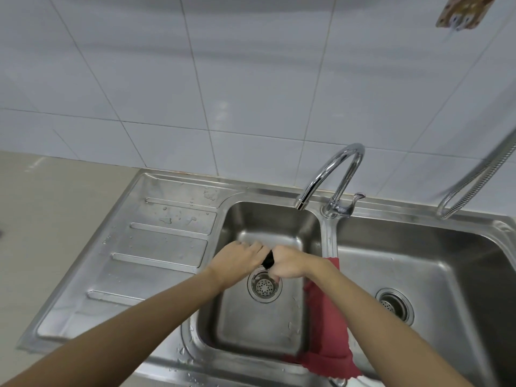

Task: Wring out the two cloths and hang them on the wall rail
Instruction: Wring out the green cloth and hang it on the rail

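Note:
Over the left sink basin [259, 325] both my fists grip a dark, almost black cloth [268, 260], rolled tight so only a short piece shows between them. My left hand [237, 259] holds its left end and my right hand [287, 263] its right end, just above the drain strainer [264, 286]. A red cloth [329, 339] lies draped over the divider between the two basins, partly under my right forearm. No wall rail shows in the view.
A chrome swan-neck tap [332, 177] stands behind the divider, spout over the left basin. The right basin [435, 277] has its own drain. A wet ribbed drainboard [156, 241] lies left. A metal hose [480, 174] hangs at right, on a white tiled wall.

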`<state>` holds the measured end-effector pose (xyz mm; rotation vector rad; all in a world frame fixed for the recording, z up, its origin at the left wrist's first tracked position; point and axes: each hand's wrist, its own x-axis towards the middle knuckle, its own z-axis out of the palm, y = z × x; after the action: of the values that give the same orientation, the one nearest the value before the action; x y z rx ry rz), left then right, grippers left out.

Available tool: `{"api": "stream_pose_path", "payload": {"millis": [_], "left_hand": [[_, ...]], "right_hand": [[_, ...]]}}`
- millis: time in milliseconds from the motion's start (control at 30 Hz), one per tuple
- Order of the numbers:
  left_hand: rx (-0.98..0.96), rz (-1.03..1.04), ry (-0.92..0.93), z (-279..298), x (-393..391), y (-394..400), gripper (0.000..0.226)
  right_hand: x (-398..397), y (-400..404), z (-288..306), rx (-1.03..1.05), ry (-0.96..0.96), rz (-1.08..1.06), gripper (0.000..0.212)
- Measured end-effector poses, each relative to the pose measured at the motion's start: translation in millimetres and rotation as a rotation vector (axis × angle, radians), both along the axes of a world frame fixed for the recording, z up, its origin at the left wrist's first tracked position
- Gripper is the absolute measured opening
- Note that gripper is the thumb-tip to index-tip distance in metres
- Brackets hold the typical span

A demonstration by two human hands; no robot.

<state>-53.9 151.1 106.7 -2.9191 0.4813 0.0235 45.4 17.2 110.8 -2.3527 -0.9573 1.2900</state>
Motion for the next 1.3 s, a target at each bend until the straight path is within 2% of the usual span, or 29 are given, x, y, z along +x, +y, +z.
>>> {"api": "stream_pose_path", "payload": {"millis": [67,133,267,333,433,467,533,567,667,767,867,967,1067,1133,1167,1233,1300], "left_hand": [[-0.032,-0.026,-0.008,-3,-2,-1,0.025],[-0.06,-0.005,0.001,-5,-4,-3,0.023],[-0.119,0.103,0.044,-4,0,-6,0.016],[-0.312,0.244,0.11,0,1,-11,0.016],[-0.763,0.463,0.342,19,0,-21,0.02],[-0.948,0.526,0.458,26,0,-22,0.017],[-1.273,0.619,0.731,40,-3,-18,0.013],[-1.351,0.645,0.853,45,-4,-16,0.013],[-1.415,0.623,1.109,55,-4,-16,0.013],[-1.439,0.547,1.241,70,-5,-26,0.021],[-1.468,0.502,1.286,83,-6,-32,0.025],[-1.413,0.443,1.272,88,-7,-27,0.035],[-1.307,0.441,1.189,89,-8,-26,0.036],[-1.115,0.442,1.005,88,-8,-29,0.025],[-0.931,0.421,0.878,87,-6,-30,0.022],[-0.554,0.372,0.648,80,-1,-32,0.031],[-0.38,0.379,0.499,72,3,-29,0.031]], "right_hand": [[-1,-4,8,-0.042,0.216,-0.059,0.031],[-4,-8,12,-0.045,0.349,-0.125,0.033],[-12,-13,6,0.045,0.205,-0.202,0.021],[-19,-17,3,0.161,-0.037,-0.193,0.021],[-32,-32,-4,0.345,-0.83,-0.043,0.052],[-36,-39,-6,0.401,-0.991,0.001,0.058],[-41,-51,-9,0.444,-1.132,0.073,0.069],[-42,-57,-11,0.43,-1.154,0.113,0.073],[-43,-72,-11,0.426,-1.224,0.206,0.079],[-39,-76,-8,0.538,-1.244,0.171,0.075],[-36,-76,0,0.65,-1.254,0.127,0.066],[-33,-67,11,0.641,-1.336,0.115,0.041],[-26,-53,19,0.584,-1.407,0.198,0.02],[-19,-45,20,0.452,-1.388,0.319,0.022],[-15,-41,17,0.355,-1.365,0.395,0.025],[-12,-30,15,0.171,-1.287,0.496,0.027],[-12,-20,18,0.062,-1.189,0.507,0.017]]}}
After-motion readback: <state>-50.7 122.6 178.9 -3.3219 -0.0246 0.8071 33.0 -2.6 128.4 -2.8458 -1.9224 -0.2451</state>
